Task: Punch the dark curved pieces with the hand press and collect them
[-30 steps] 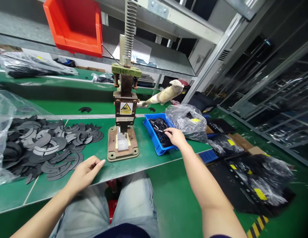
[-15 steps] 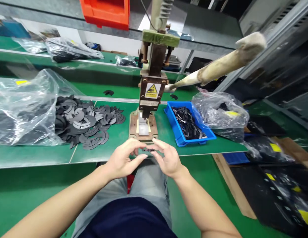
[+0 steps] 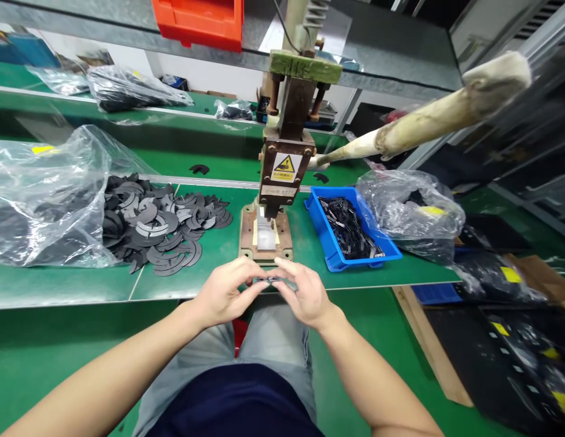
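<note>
In front of the press base, at the table's near edge, my left hand [image 3: 230, 292] and my right hand [image 3: 308, 294] meet fingertip to fingertip. Both pinch a small dark piece [image 3: 270, 279] between thumbs and fingers; most of it is hidden, so its kind cannot be made out. Just beyond the fingers stands a hand press [image 3: 282, 161] with a yellow warning label, its ram above a pale metal block [image 3: 266, 235] on the brown base plate. The press lever [image 3: 400, 130] reaches up to the right.
To the left, flat dark curved pieces [image 3: 166, 227] spill from a clear plastic bag [image 3: 45, 200]. A blue bin [image 3: 350, 263] of small black parts stands right of the press, beside another plastic bag [image 3: 414, 206]. An orange bin [image 3: 198, 24] sits on the shelf above.
My thumbs have moved in and closed with the fingers on the small dark piece. The view has shifted slightly, so the press appears a little further right.
</note>
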The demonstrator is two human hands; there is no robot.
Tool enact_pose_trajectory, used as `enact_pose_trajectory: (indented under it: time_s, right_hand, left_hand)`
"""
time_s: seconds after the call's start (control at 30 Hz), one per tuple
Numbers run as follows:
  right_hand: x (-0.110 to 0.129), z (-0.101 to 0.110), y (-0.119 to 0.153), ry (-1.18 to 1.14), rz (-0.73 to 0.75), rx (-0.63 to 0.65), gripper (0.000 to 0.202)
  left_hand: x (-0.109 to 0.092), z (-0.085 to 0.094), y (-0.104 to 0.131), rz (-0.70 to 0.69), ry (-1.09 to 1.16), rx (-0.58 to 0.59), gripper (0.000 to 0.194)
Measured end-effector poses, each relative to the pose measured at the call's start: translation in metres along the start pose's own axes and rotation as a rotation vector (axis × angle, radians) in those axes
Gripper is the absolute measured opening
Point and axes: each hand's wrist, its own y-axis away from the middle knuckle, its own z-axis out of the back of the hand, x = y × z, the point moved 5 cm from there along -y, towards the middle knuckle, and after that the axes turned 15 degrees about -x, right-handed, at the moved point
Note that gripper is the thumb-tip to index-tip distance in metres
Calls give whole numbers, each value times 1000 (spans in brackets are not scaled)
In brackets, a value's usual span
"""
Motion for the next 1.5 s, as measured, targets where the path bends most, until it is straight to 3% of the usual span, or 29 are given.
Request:
enact_pose_trajectory:
  time_s: [0.07,0.17,0.27,0.33,0.4,0.5,0.57,0.63,0.73,0.87,1.07,1.2,1.3,1.4,1.5]
  right_hand:
    - [-6,9,-5,27,-24,9,52]
    - [-23,40,-25,127,-103,-97,16]
    - [-39,82,-64,167,-210,-279,27]
    - [-40,112,-100,84,-228,-488,29]
    - [-29,135,-139,-126,-166,-620,47]
    - [6,149,-188,-360,-21,-588,70]
    - [31,148,-207,-385,47,-512,70]
    - [47,146,-216,-387,110,-478,52]
    - [52,143,-215,-405,107,-472,30]
    - [51,137,-198,-350,79,-421,29]
    - [48,114,-128,-113,117,-547,33]
    - [26,88,-81,-22,173,-571,21]
    - [8,77,-65,-18,163,-647,16]
    - [-2,75,-64,-46,139,-706,13]
    - [-10,78,-65,-86,108,-759,33]
  left_hand:
    - [9,3,-5,0,-26,7,12]
    - [38,11,-21,28,-91,-45,14]
    - [77,19,-44,84,-197,-117,21]
    - [99,19,-59,101,-283,-119,25]
    - [113,14,-73,84,-366,-82,26]
    - [119,1,-85,22,-480,23,28]
    - [118,-8,-88,-17,-542,97,29]
    - [115,-14,-90,-59,-581,156,30]
    - [110,-20,-93,-108,-616,221,32]
    - [109,-23,-96,-131,-640,260,33]
    - [110,-22,-96,-152,-591,231,33]
    - [108,-23,-95,-136,-557,207,32]
    - [107,-20,-95,-133,-526,184,32]
    - [115,1,-95,-106,-575,175,33]
    - [138,52,-96,2,-753,147,31]
